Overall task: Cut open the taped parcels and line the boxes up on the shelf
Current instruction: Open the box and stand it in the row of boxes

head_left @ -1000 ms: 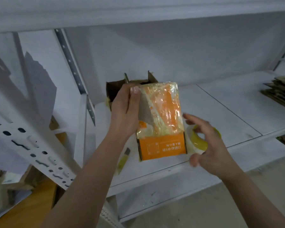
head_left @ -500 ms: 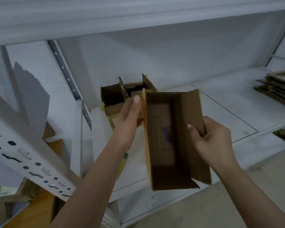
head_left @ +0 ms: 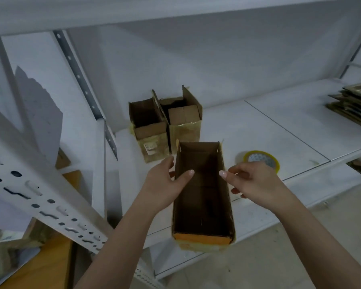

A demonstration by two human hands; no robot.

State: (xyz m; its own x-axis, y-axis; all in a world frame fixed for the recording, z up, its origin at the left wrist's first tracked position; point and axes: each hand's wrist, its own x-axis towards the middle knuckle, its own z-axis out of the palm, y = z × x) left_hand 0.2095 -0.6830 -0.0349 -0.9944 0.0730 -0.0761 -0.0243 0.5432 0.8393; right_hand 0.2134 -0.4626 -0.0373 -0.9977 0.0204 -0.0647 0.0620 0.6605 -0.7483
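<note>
I am now holding the long brown cardboard box with the orange end [head_left: 203, 197] mouth-up; a moment ago it was tipped on its side, taped face toward me before that. It is open and empty, so only placing remains. My left grip [head_left: 165, 184] is clamped on its left wall, my right grip [head_left: 252, 182] pinching the right. Its near end is overhanging the white shelf [head_left: 279, 130] edge. Two opened brown cardboard boxes [head_left: 167, 124] are standing just behind; the yellow tape roll [head_left: 261, 159] is lying near right, with open room beyond.
</note>
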